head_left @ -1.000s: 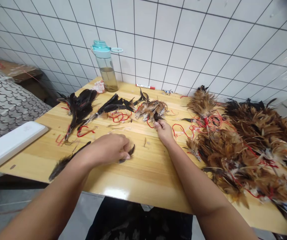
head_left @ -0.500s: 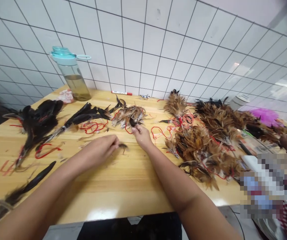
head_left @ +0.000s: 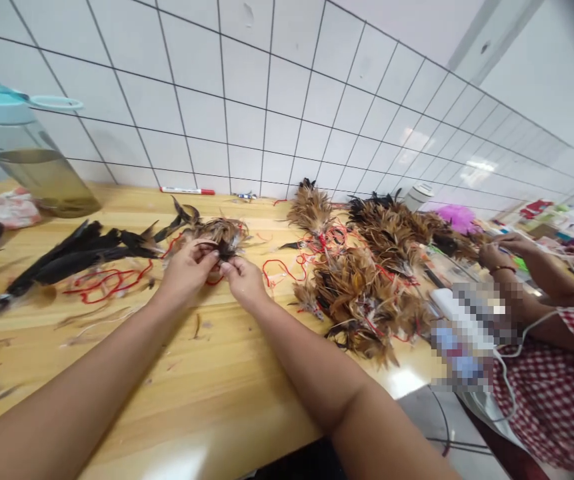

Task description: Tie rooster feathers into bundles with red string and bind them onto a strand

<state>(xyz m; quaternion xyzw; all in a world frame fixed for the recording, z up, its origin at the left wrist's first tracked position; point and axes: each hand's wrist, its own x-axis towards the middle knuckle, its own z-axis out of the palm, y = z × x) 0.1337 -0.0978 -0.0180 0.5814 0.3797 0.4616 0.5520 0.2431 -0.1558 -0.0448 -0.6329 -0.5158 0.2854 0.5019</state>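
My left hand (head_left: 191, 263) is closed in a pinch at a small dark feather (head_left: 225, 251). Close beside it, my right hand (head_left: 245, 280) pinches the lower end of the same small dark feathers, its fingertips almost meeting the left ones. Just behind the fingers lies a loose pile of brown and grey feathers (head_left: 234, 230). Red string (head_left: 287, 270) curls over the table to the right of my right hand. Left of my left hand, more red string (head_left: 111, 283) lies near long black feathers (head_left: 77, 257).
Bundled brown feathers (head_left: 367, 300) cover the table's right part. A water bottle (head_left: 41, 167) stands at the back left, and a red-capped marker (head_left: 187, 191) lies by the wall. At the right, a co-worker's hands (head_left: 497, 257) are busy near a white power strip (head_left: 459, 317).
My left hand has brought a small feather up to my right hand, and the fingertips now nearly meet. The view has turned right, showing more of the co-worker.
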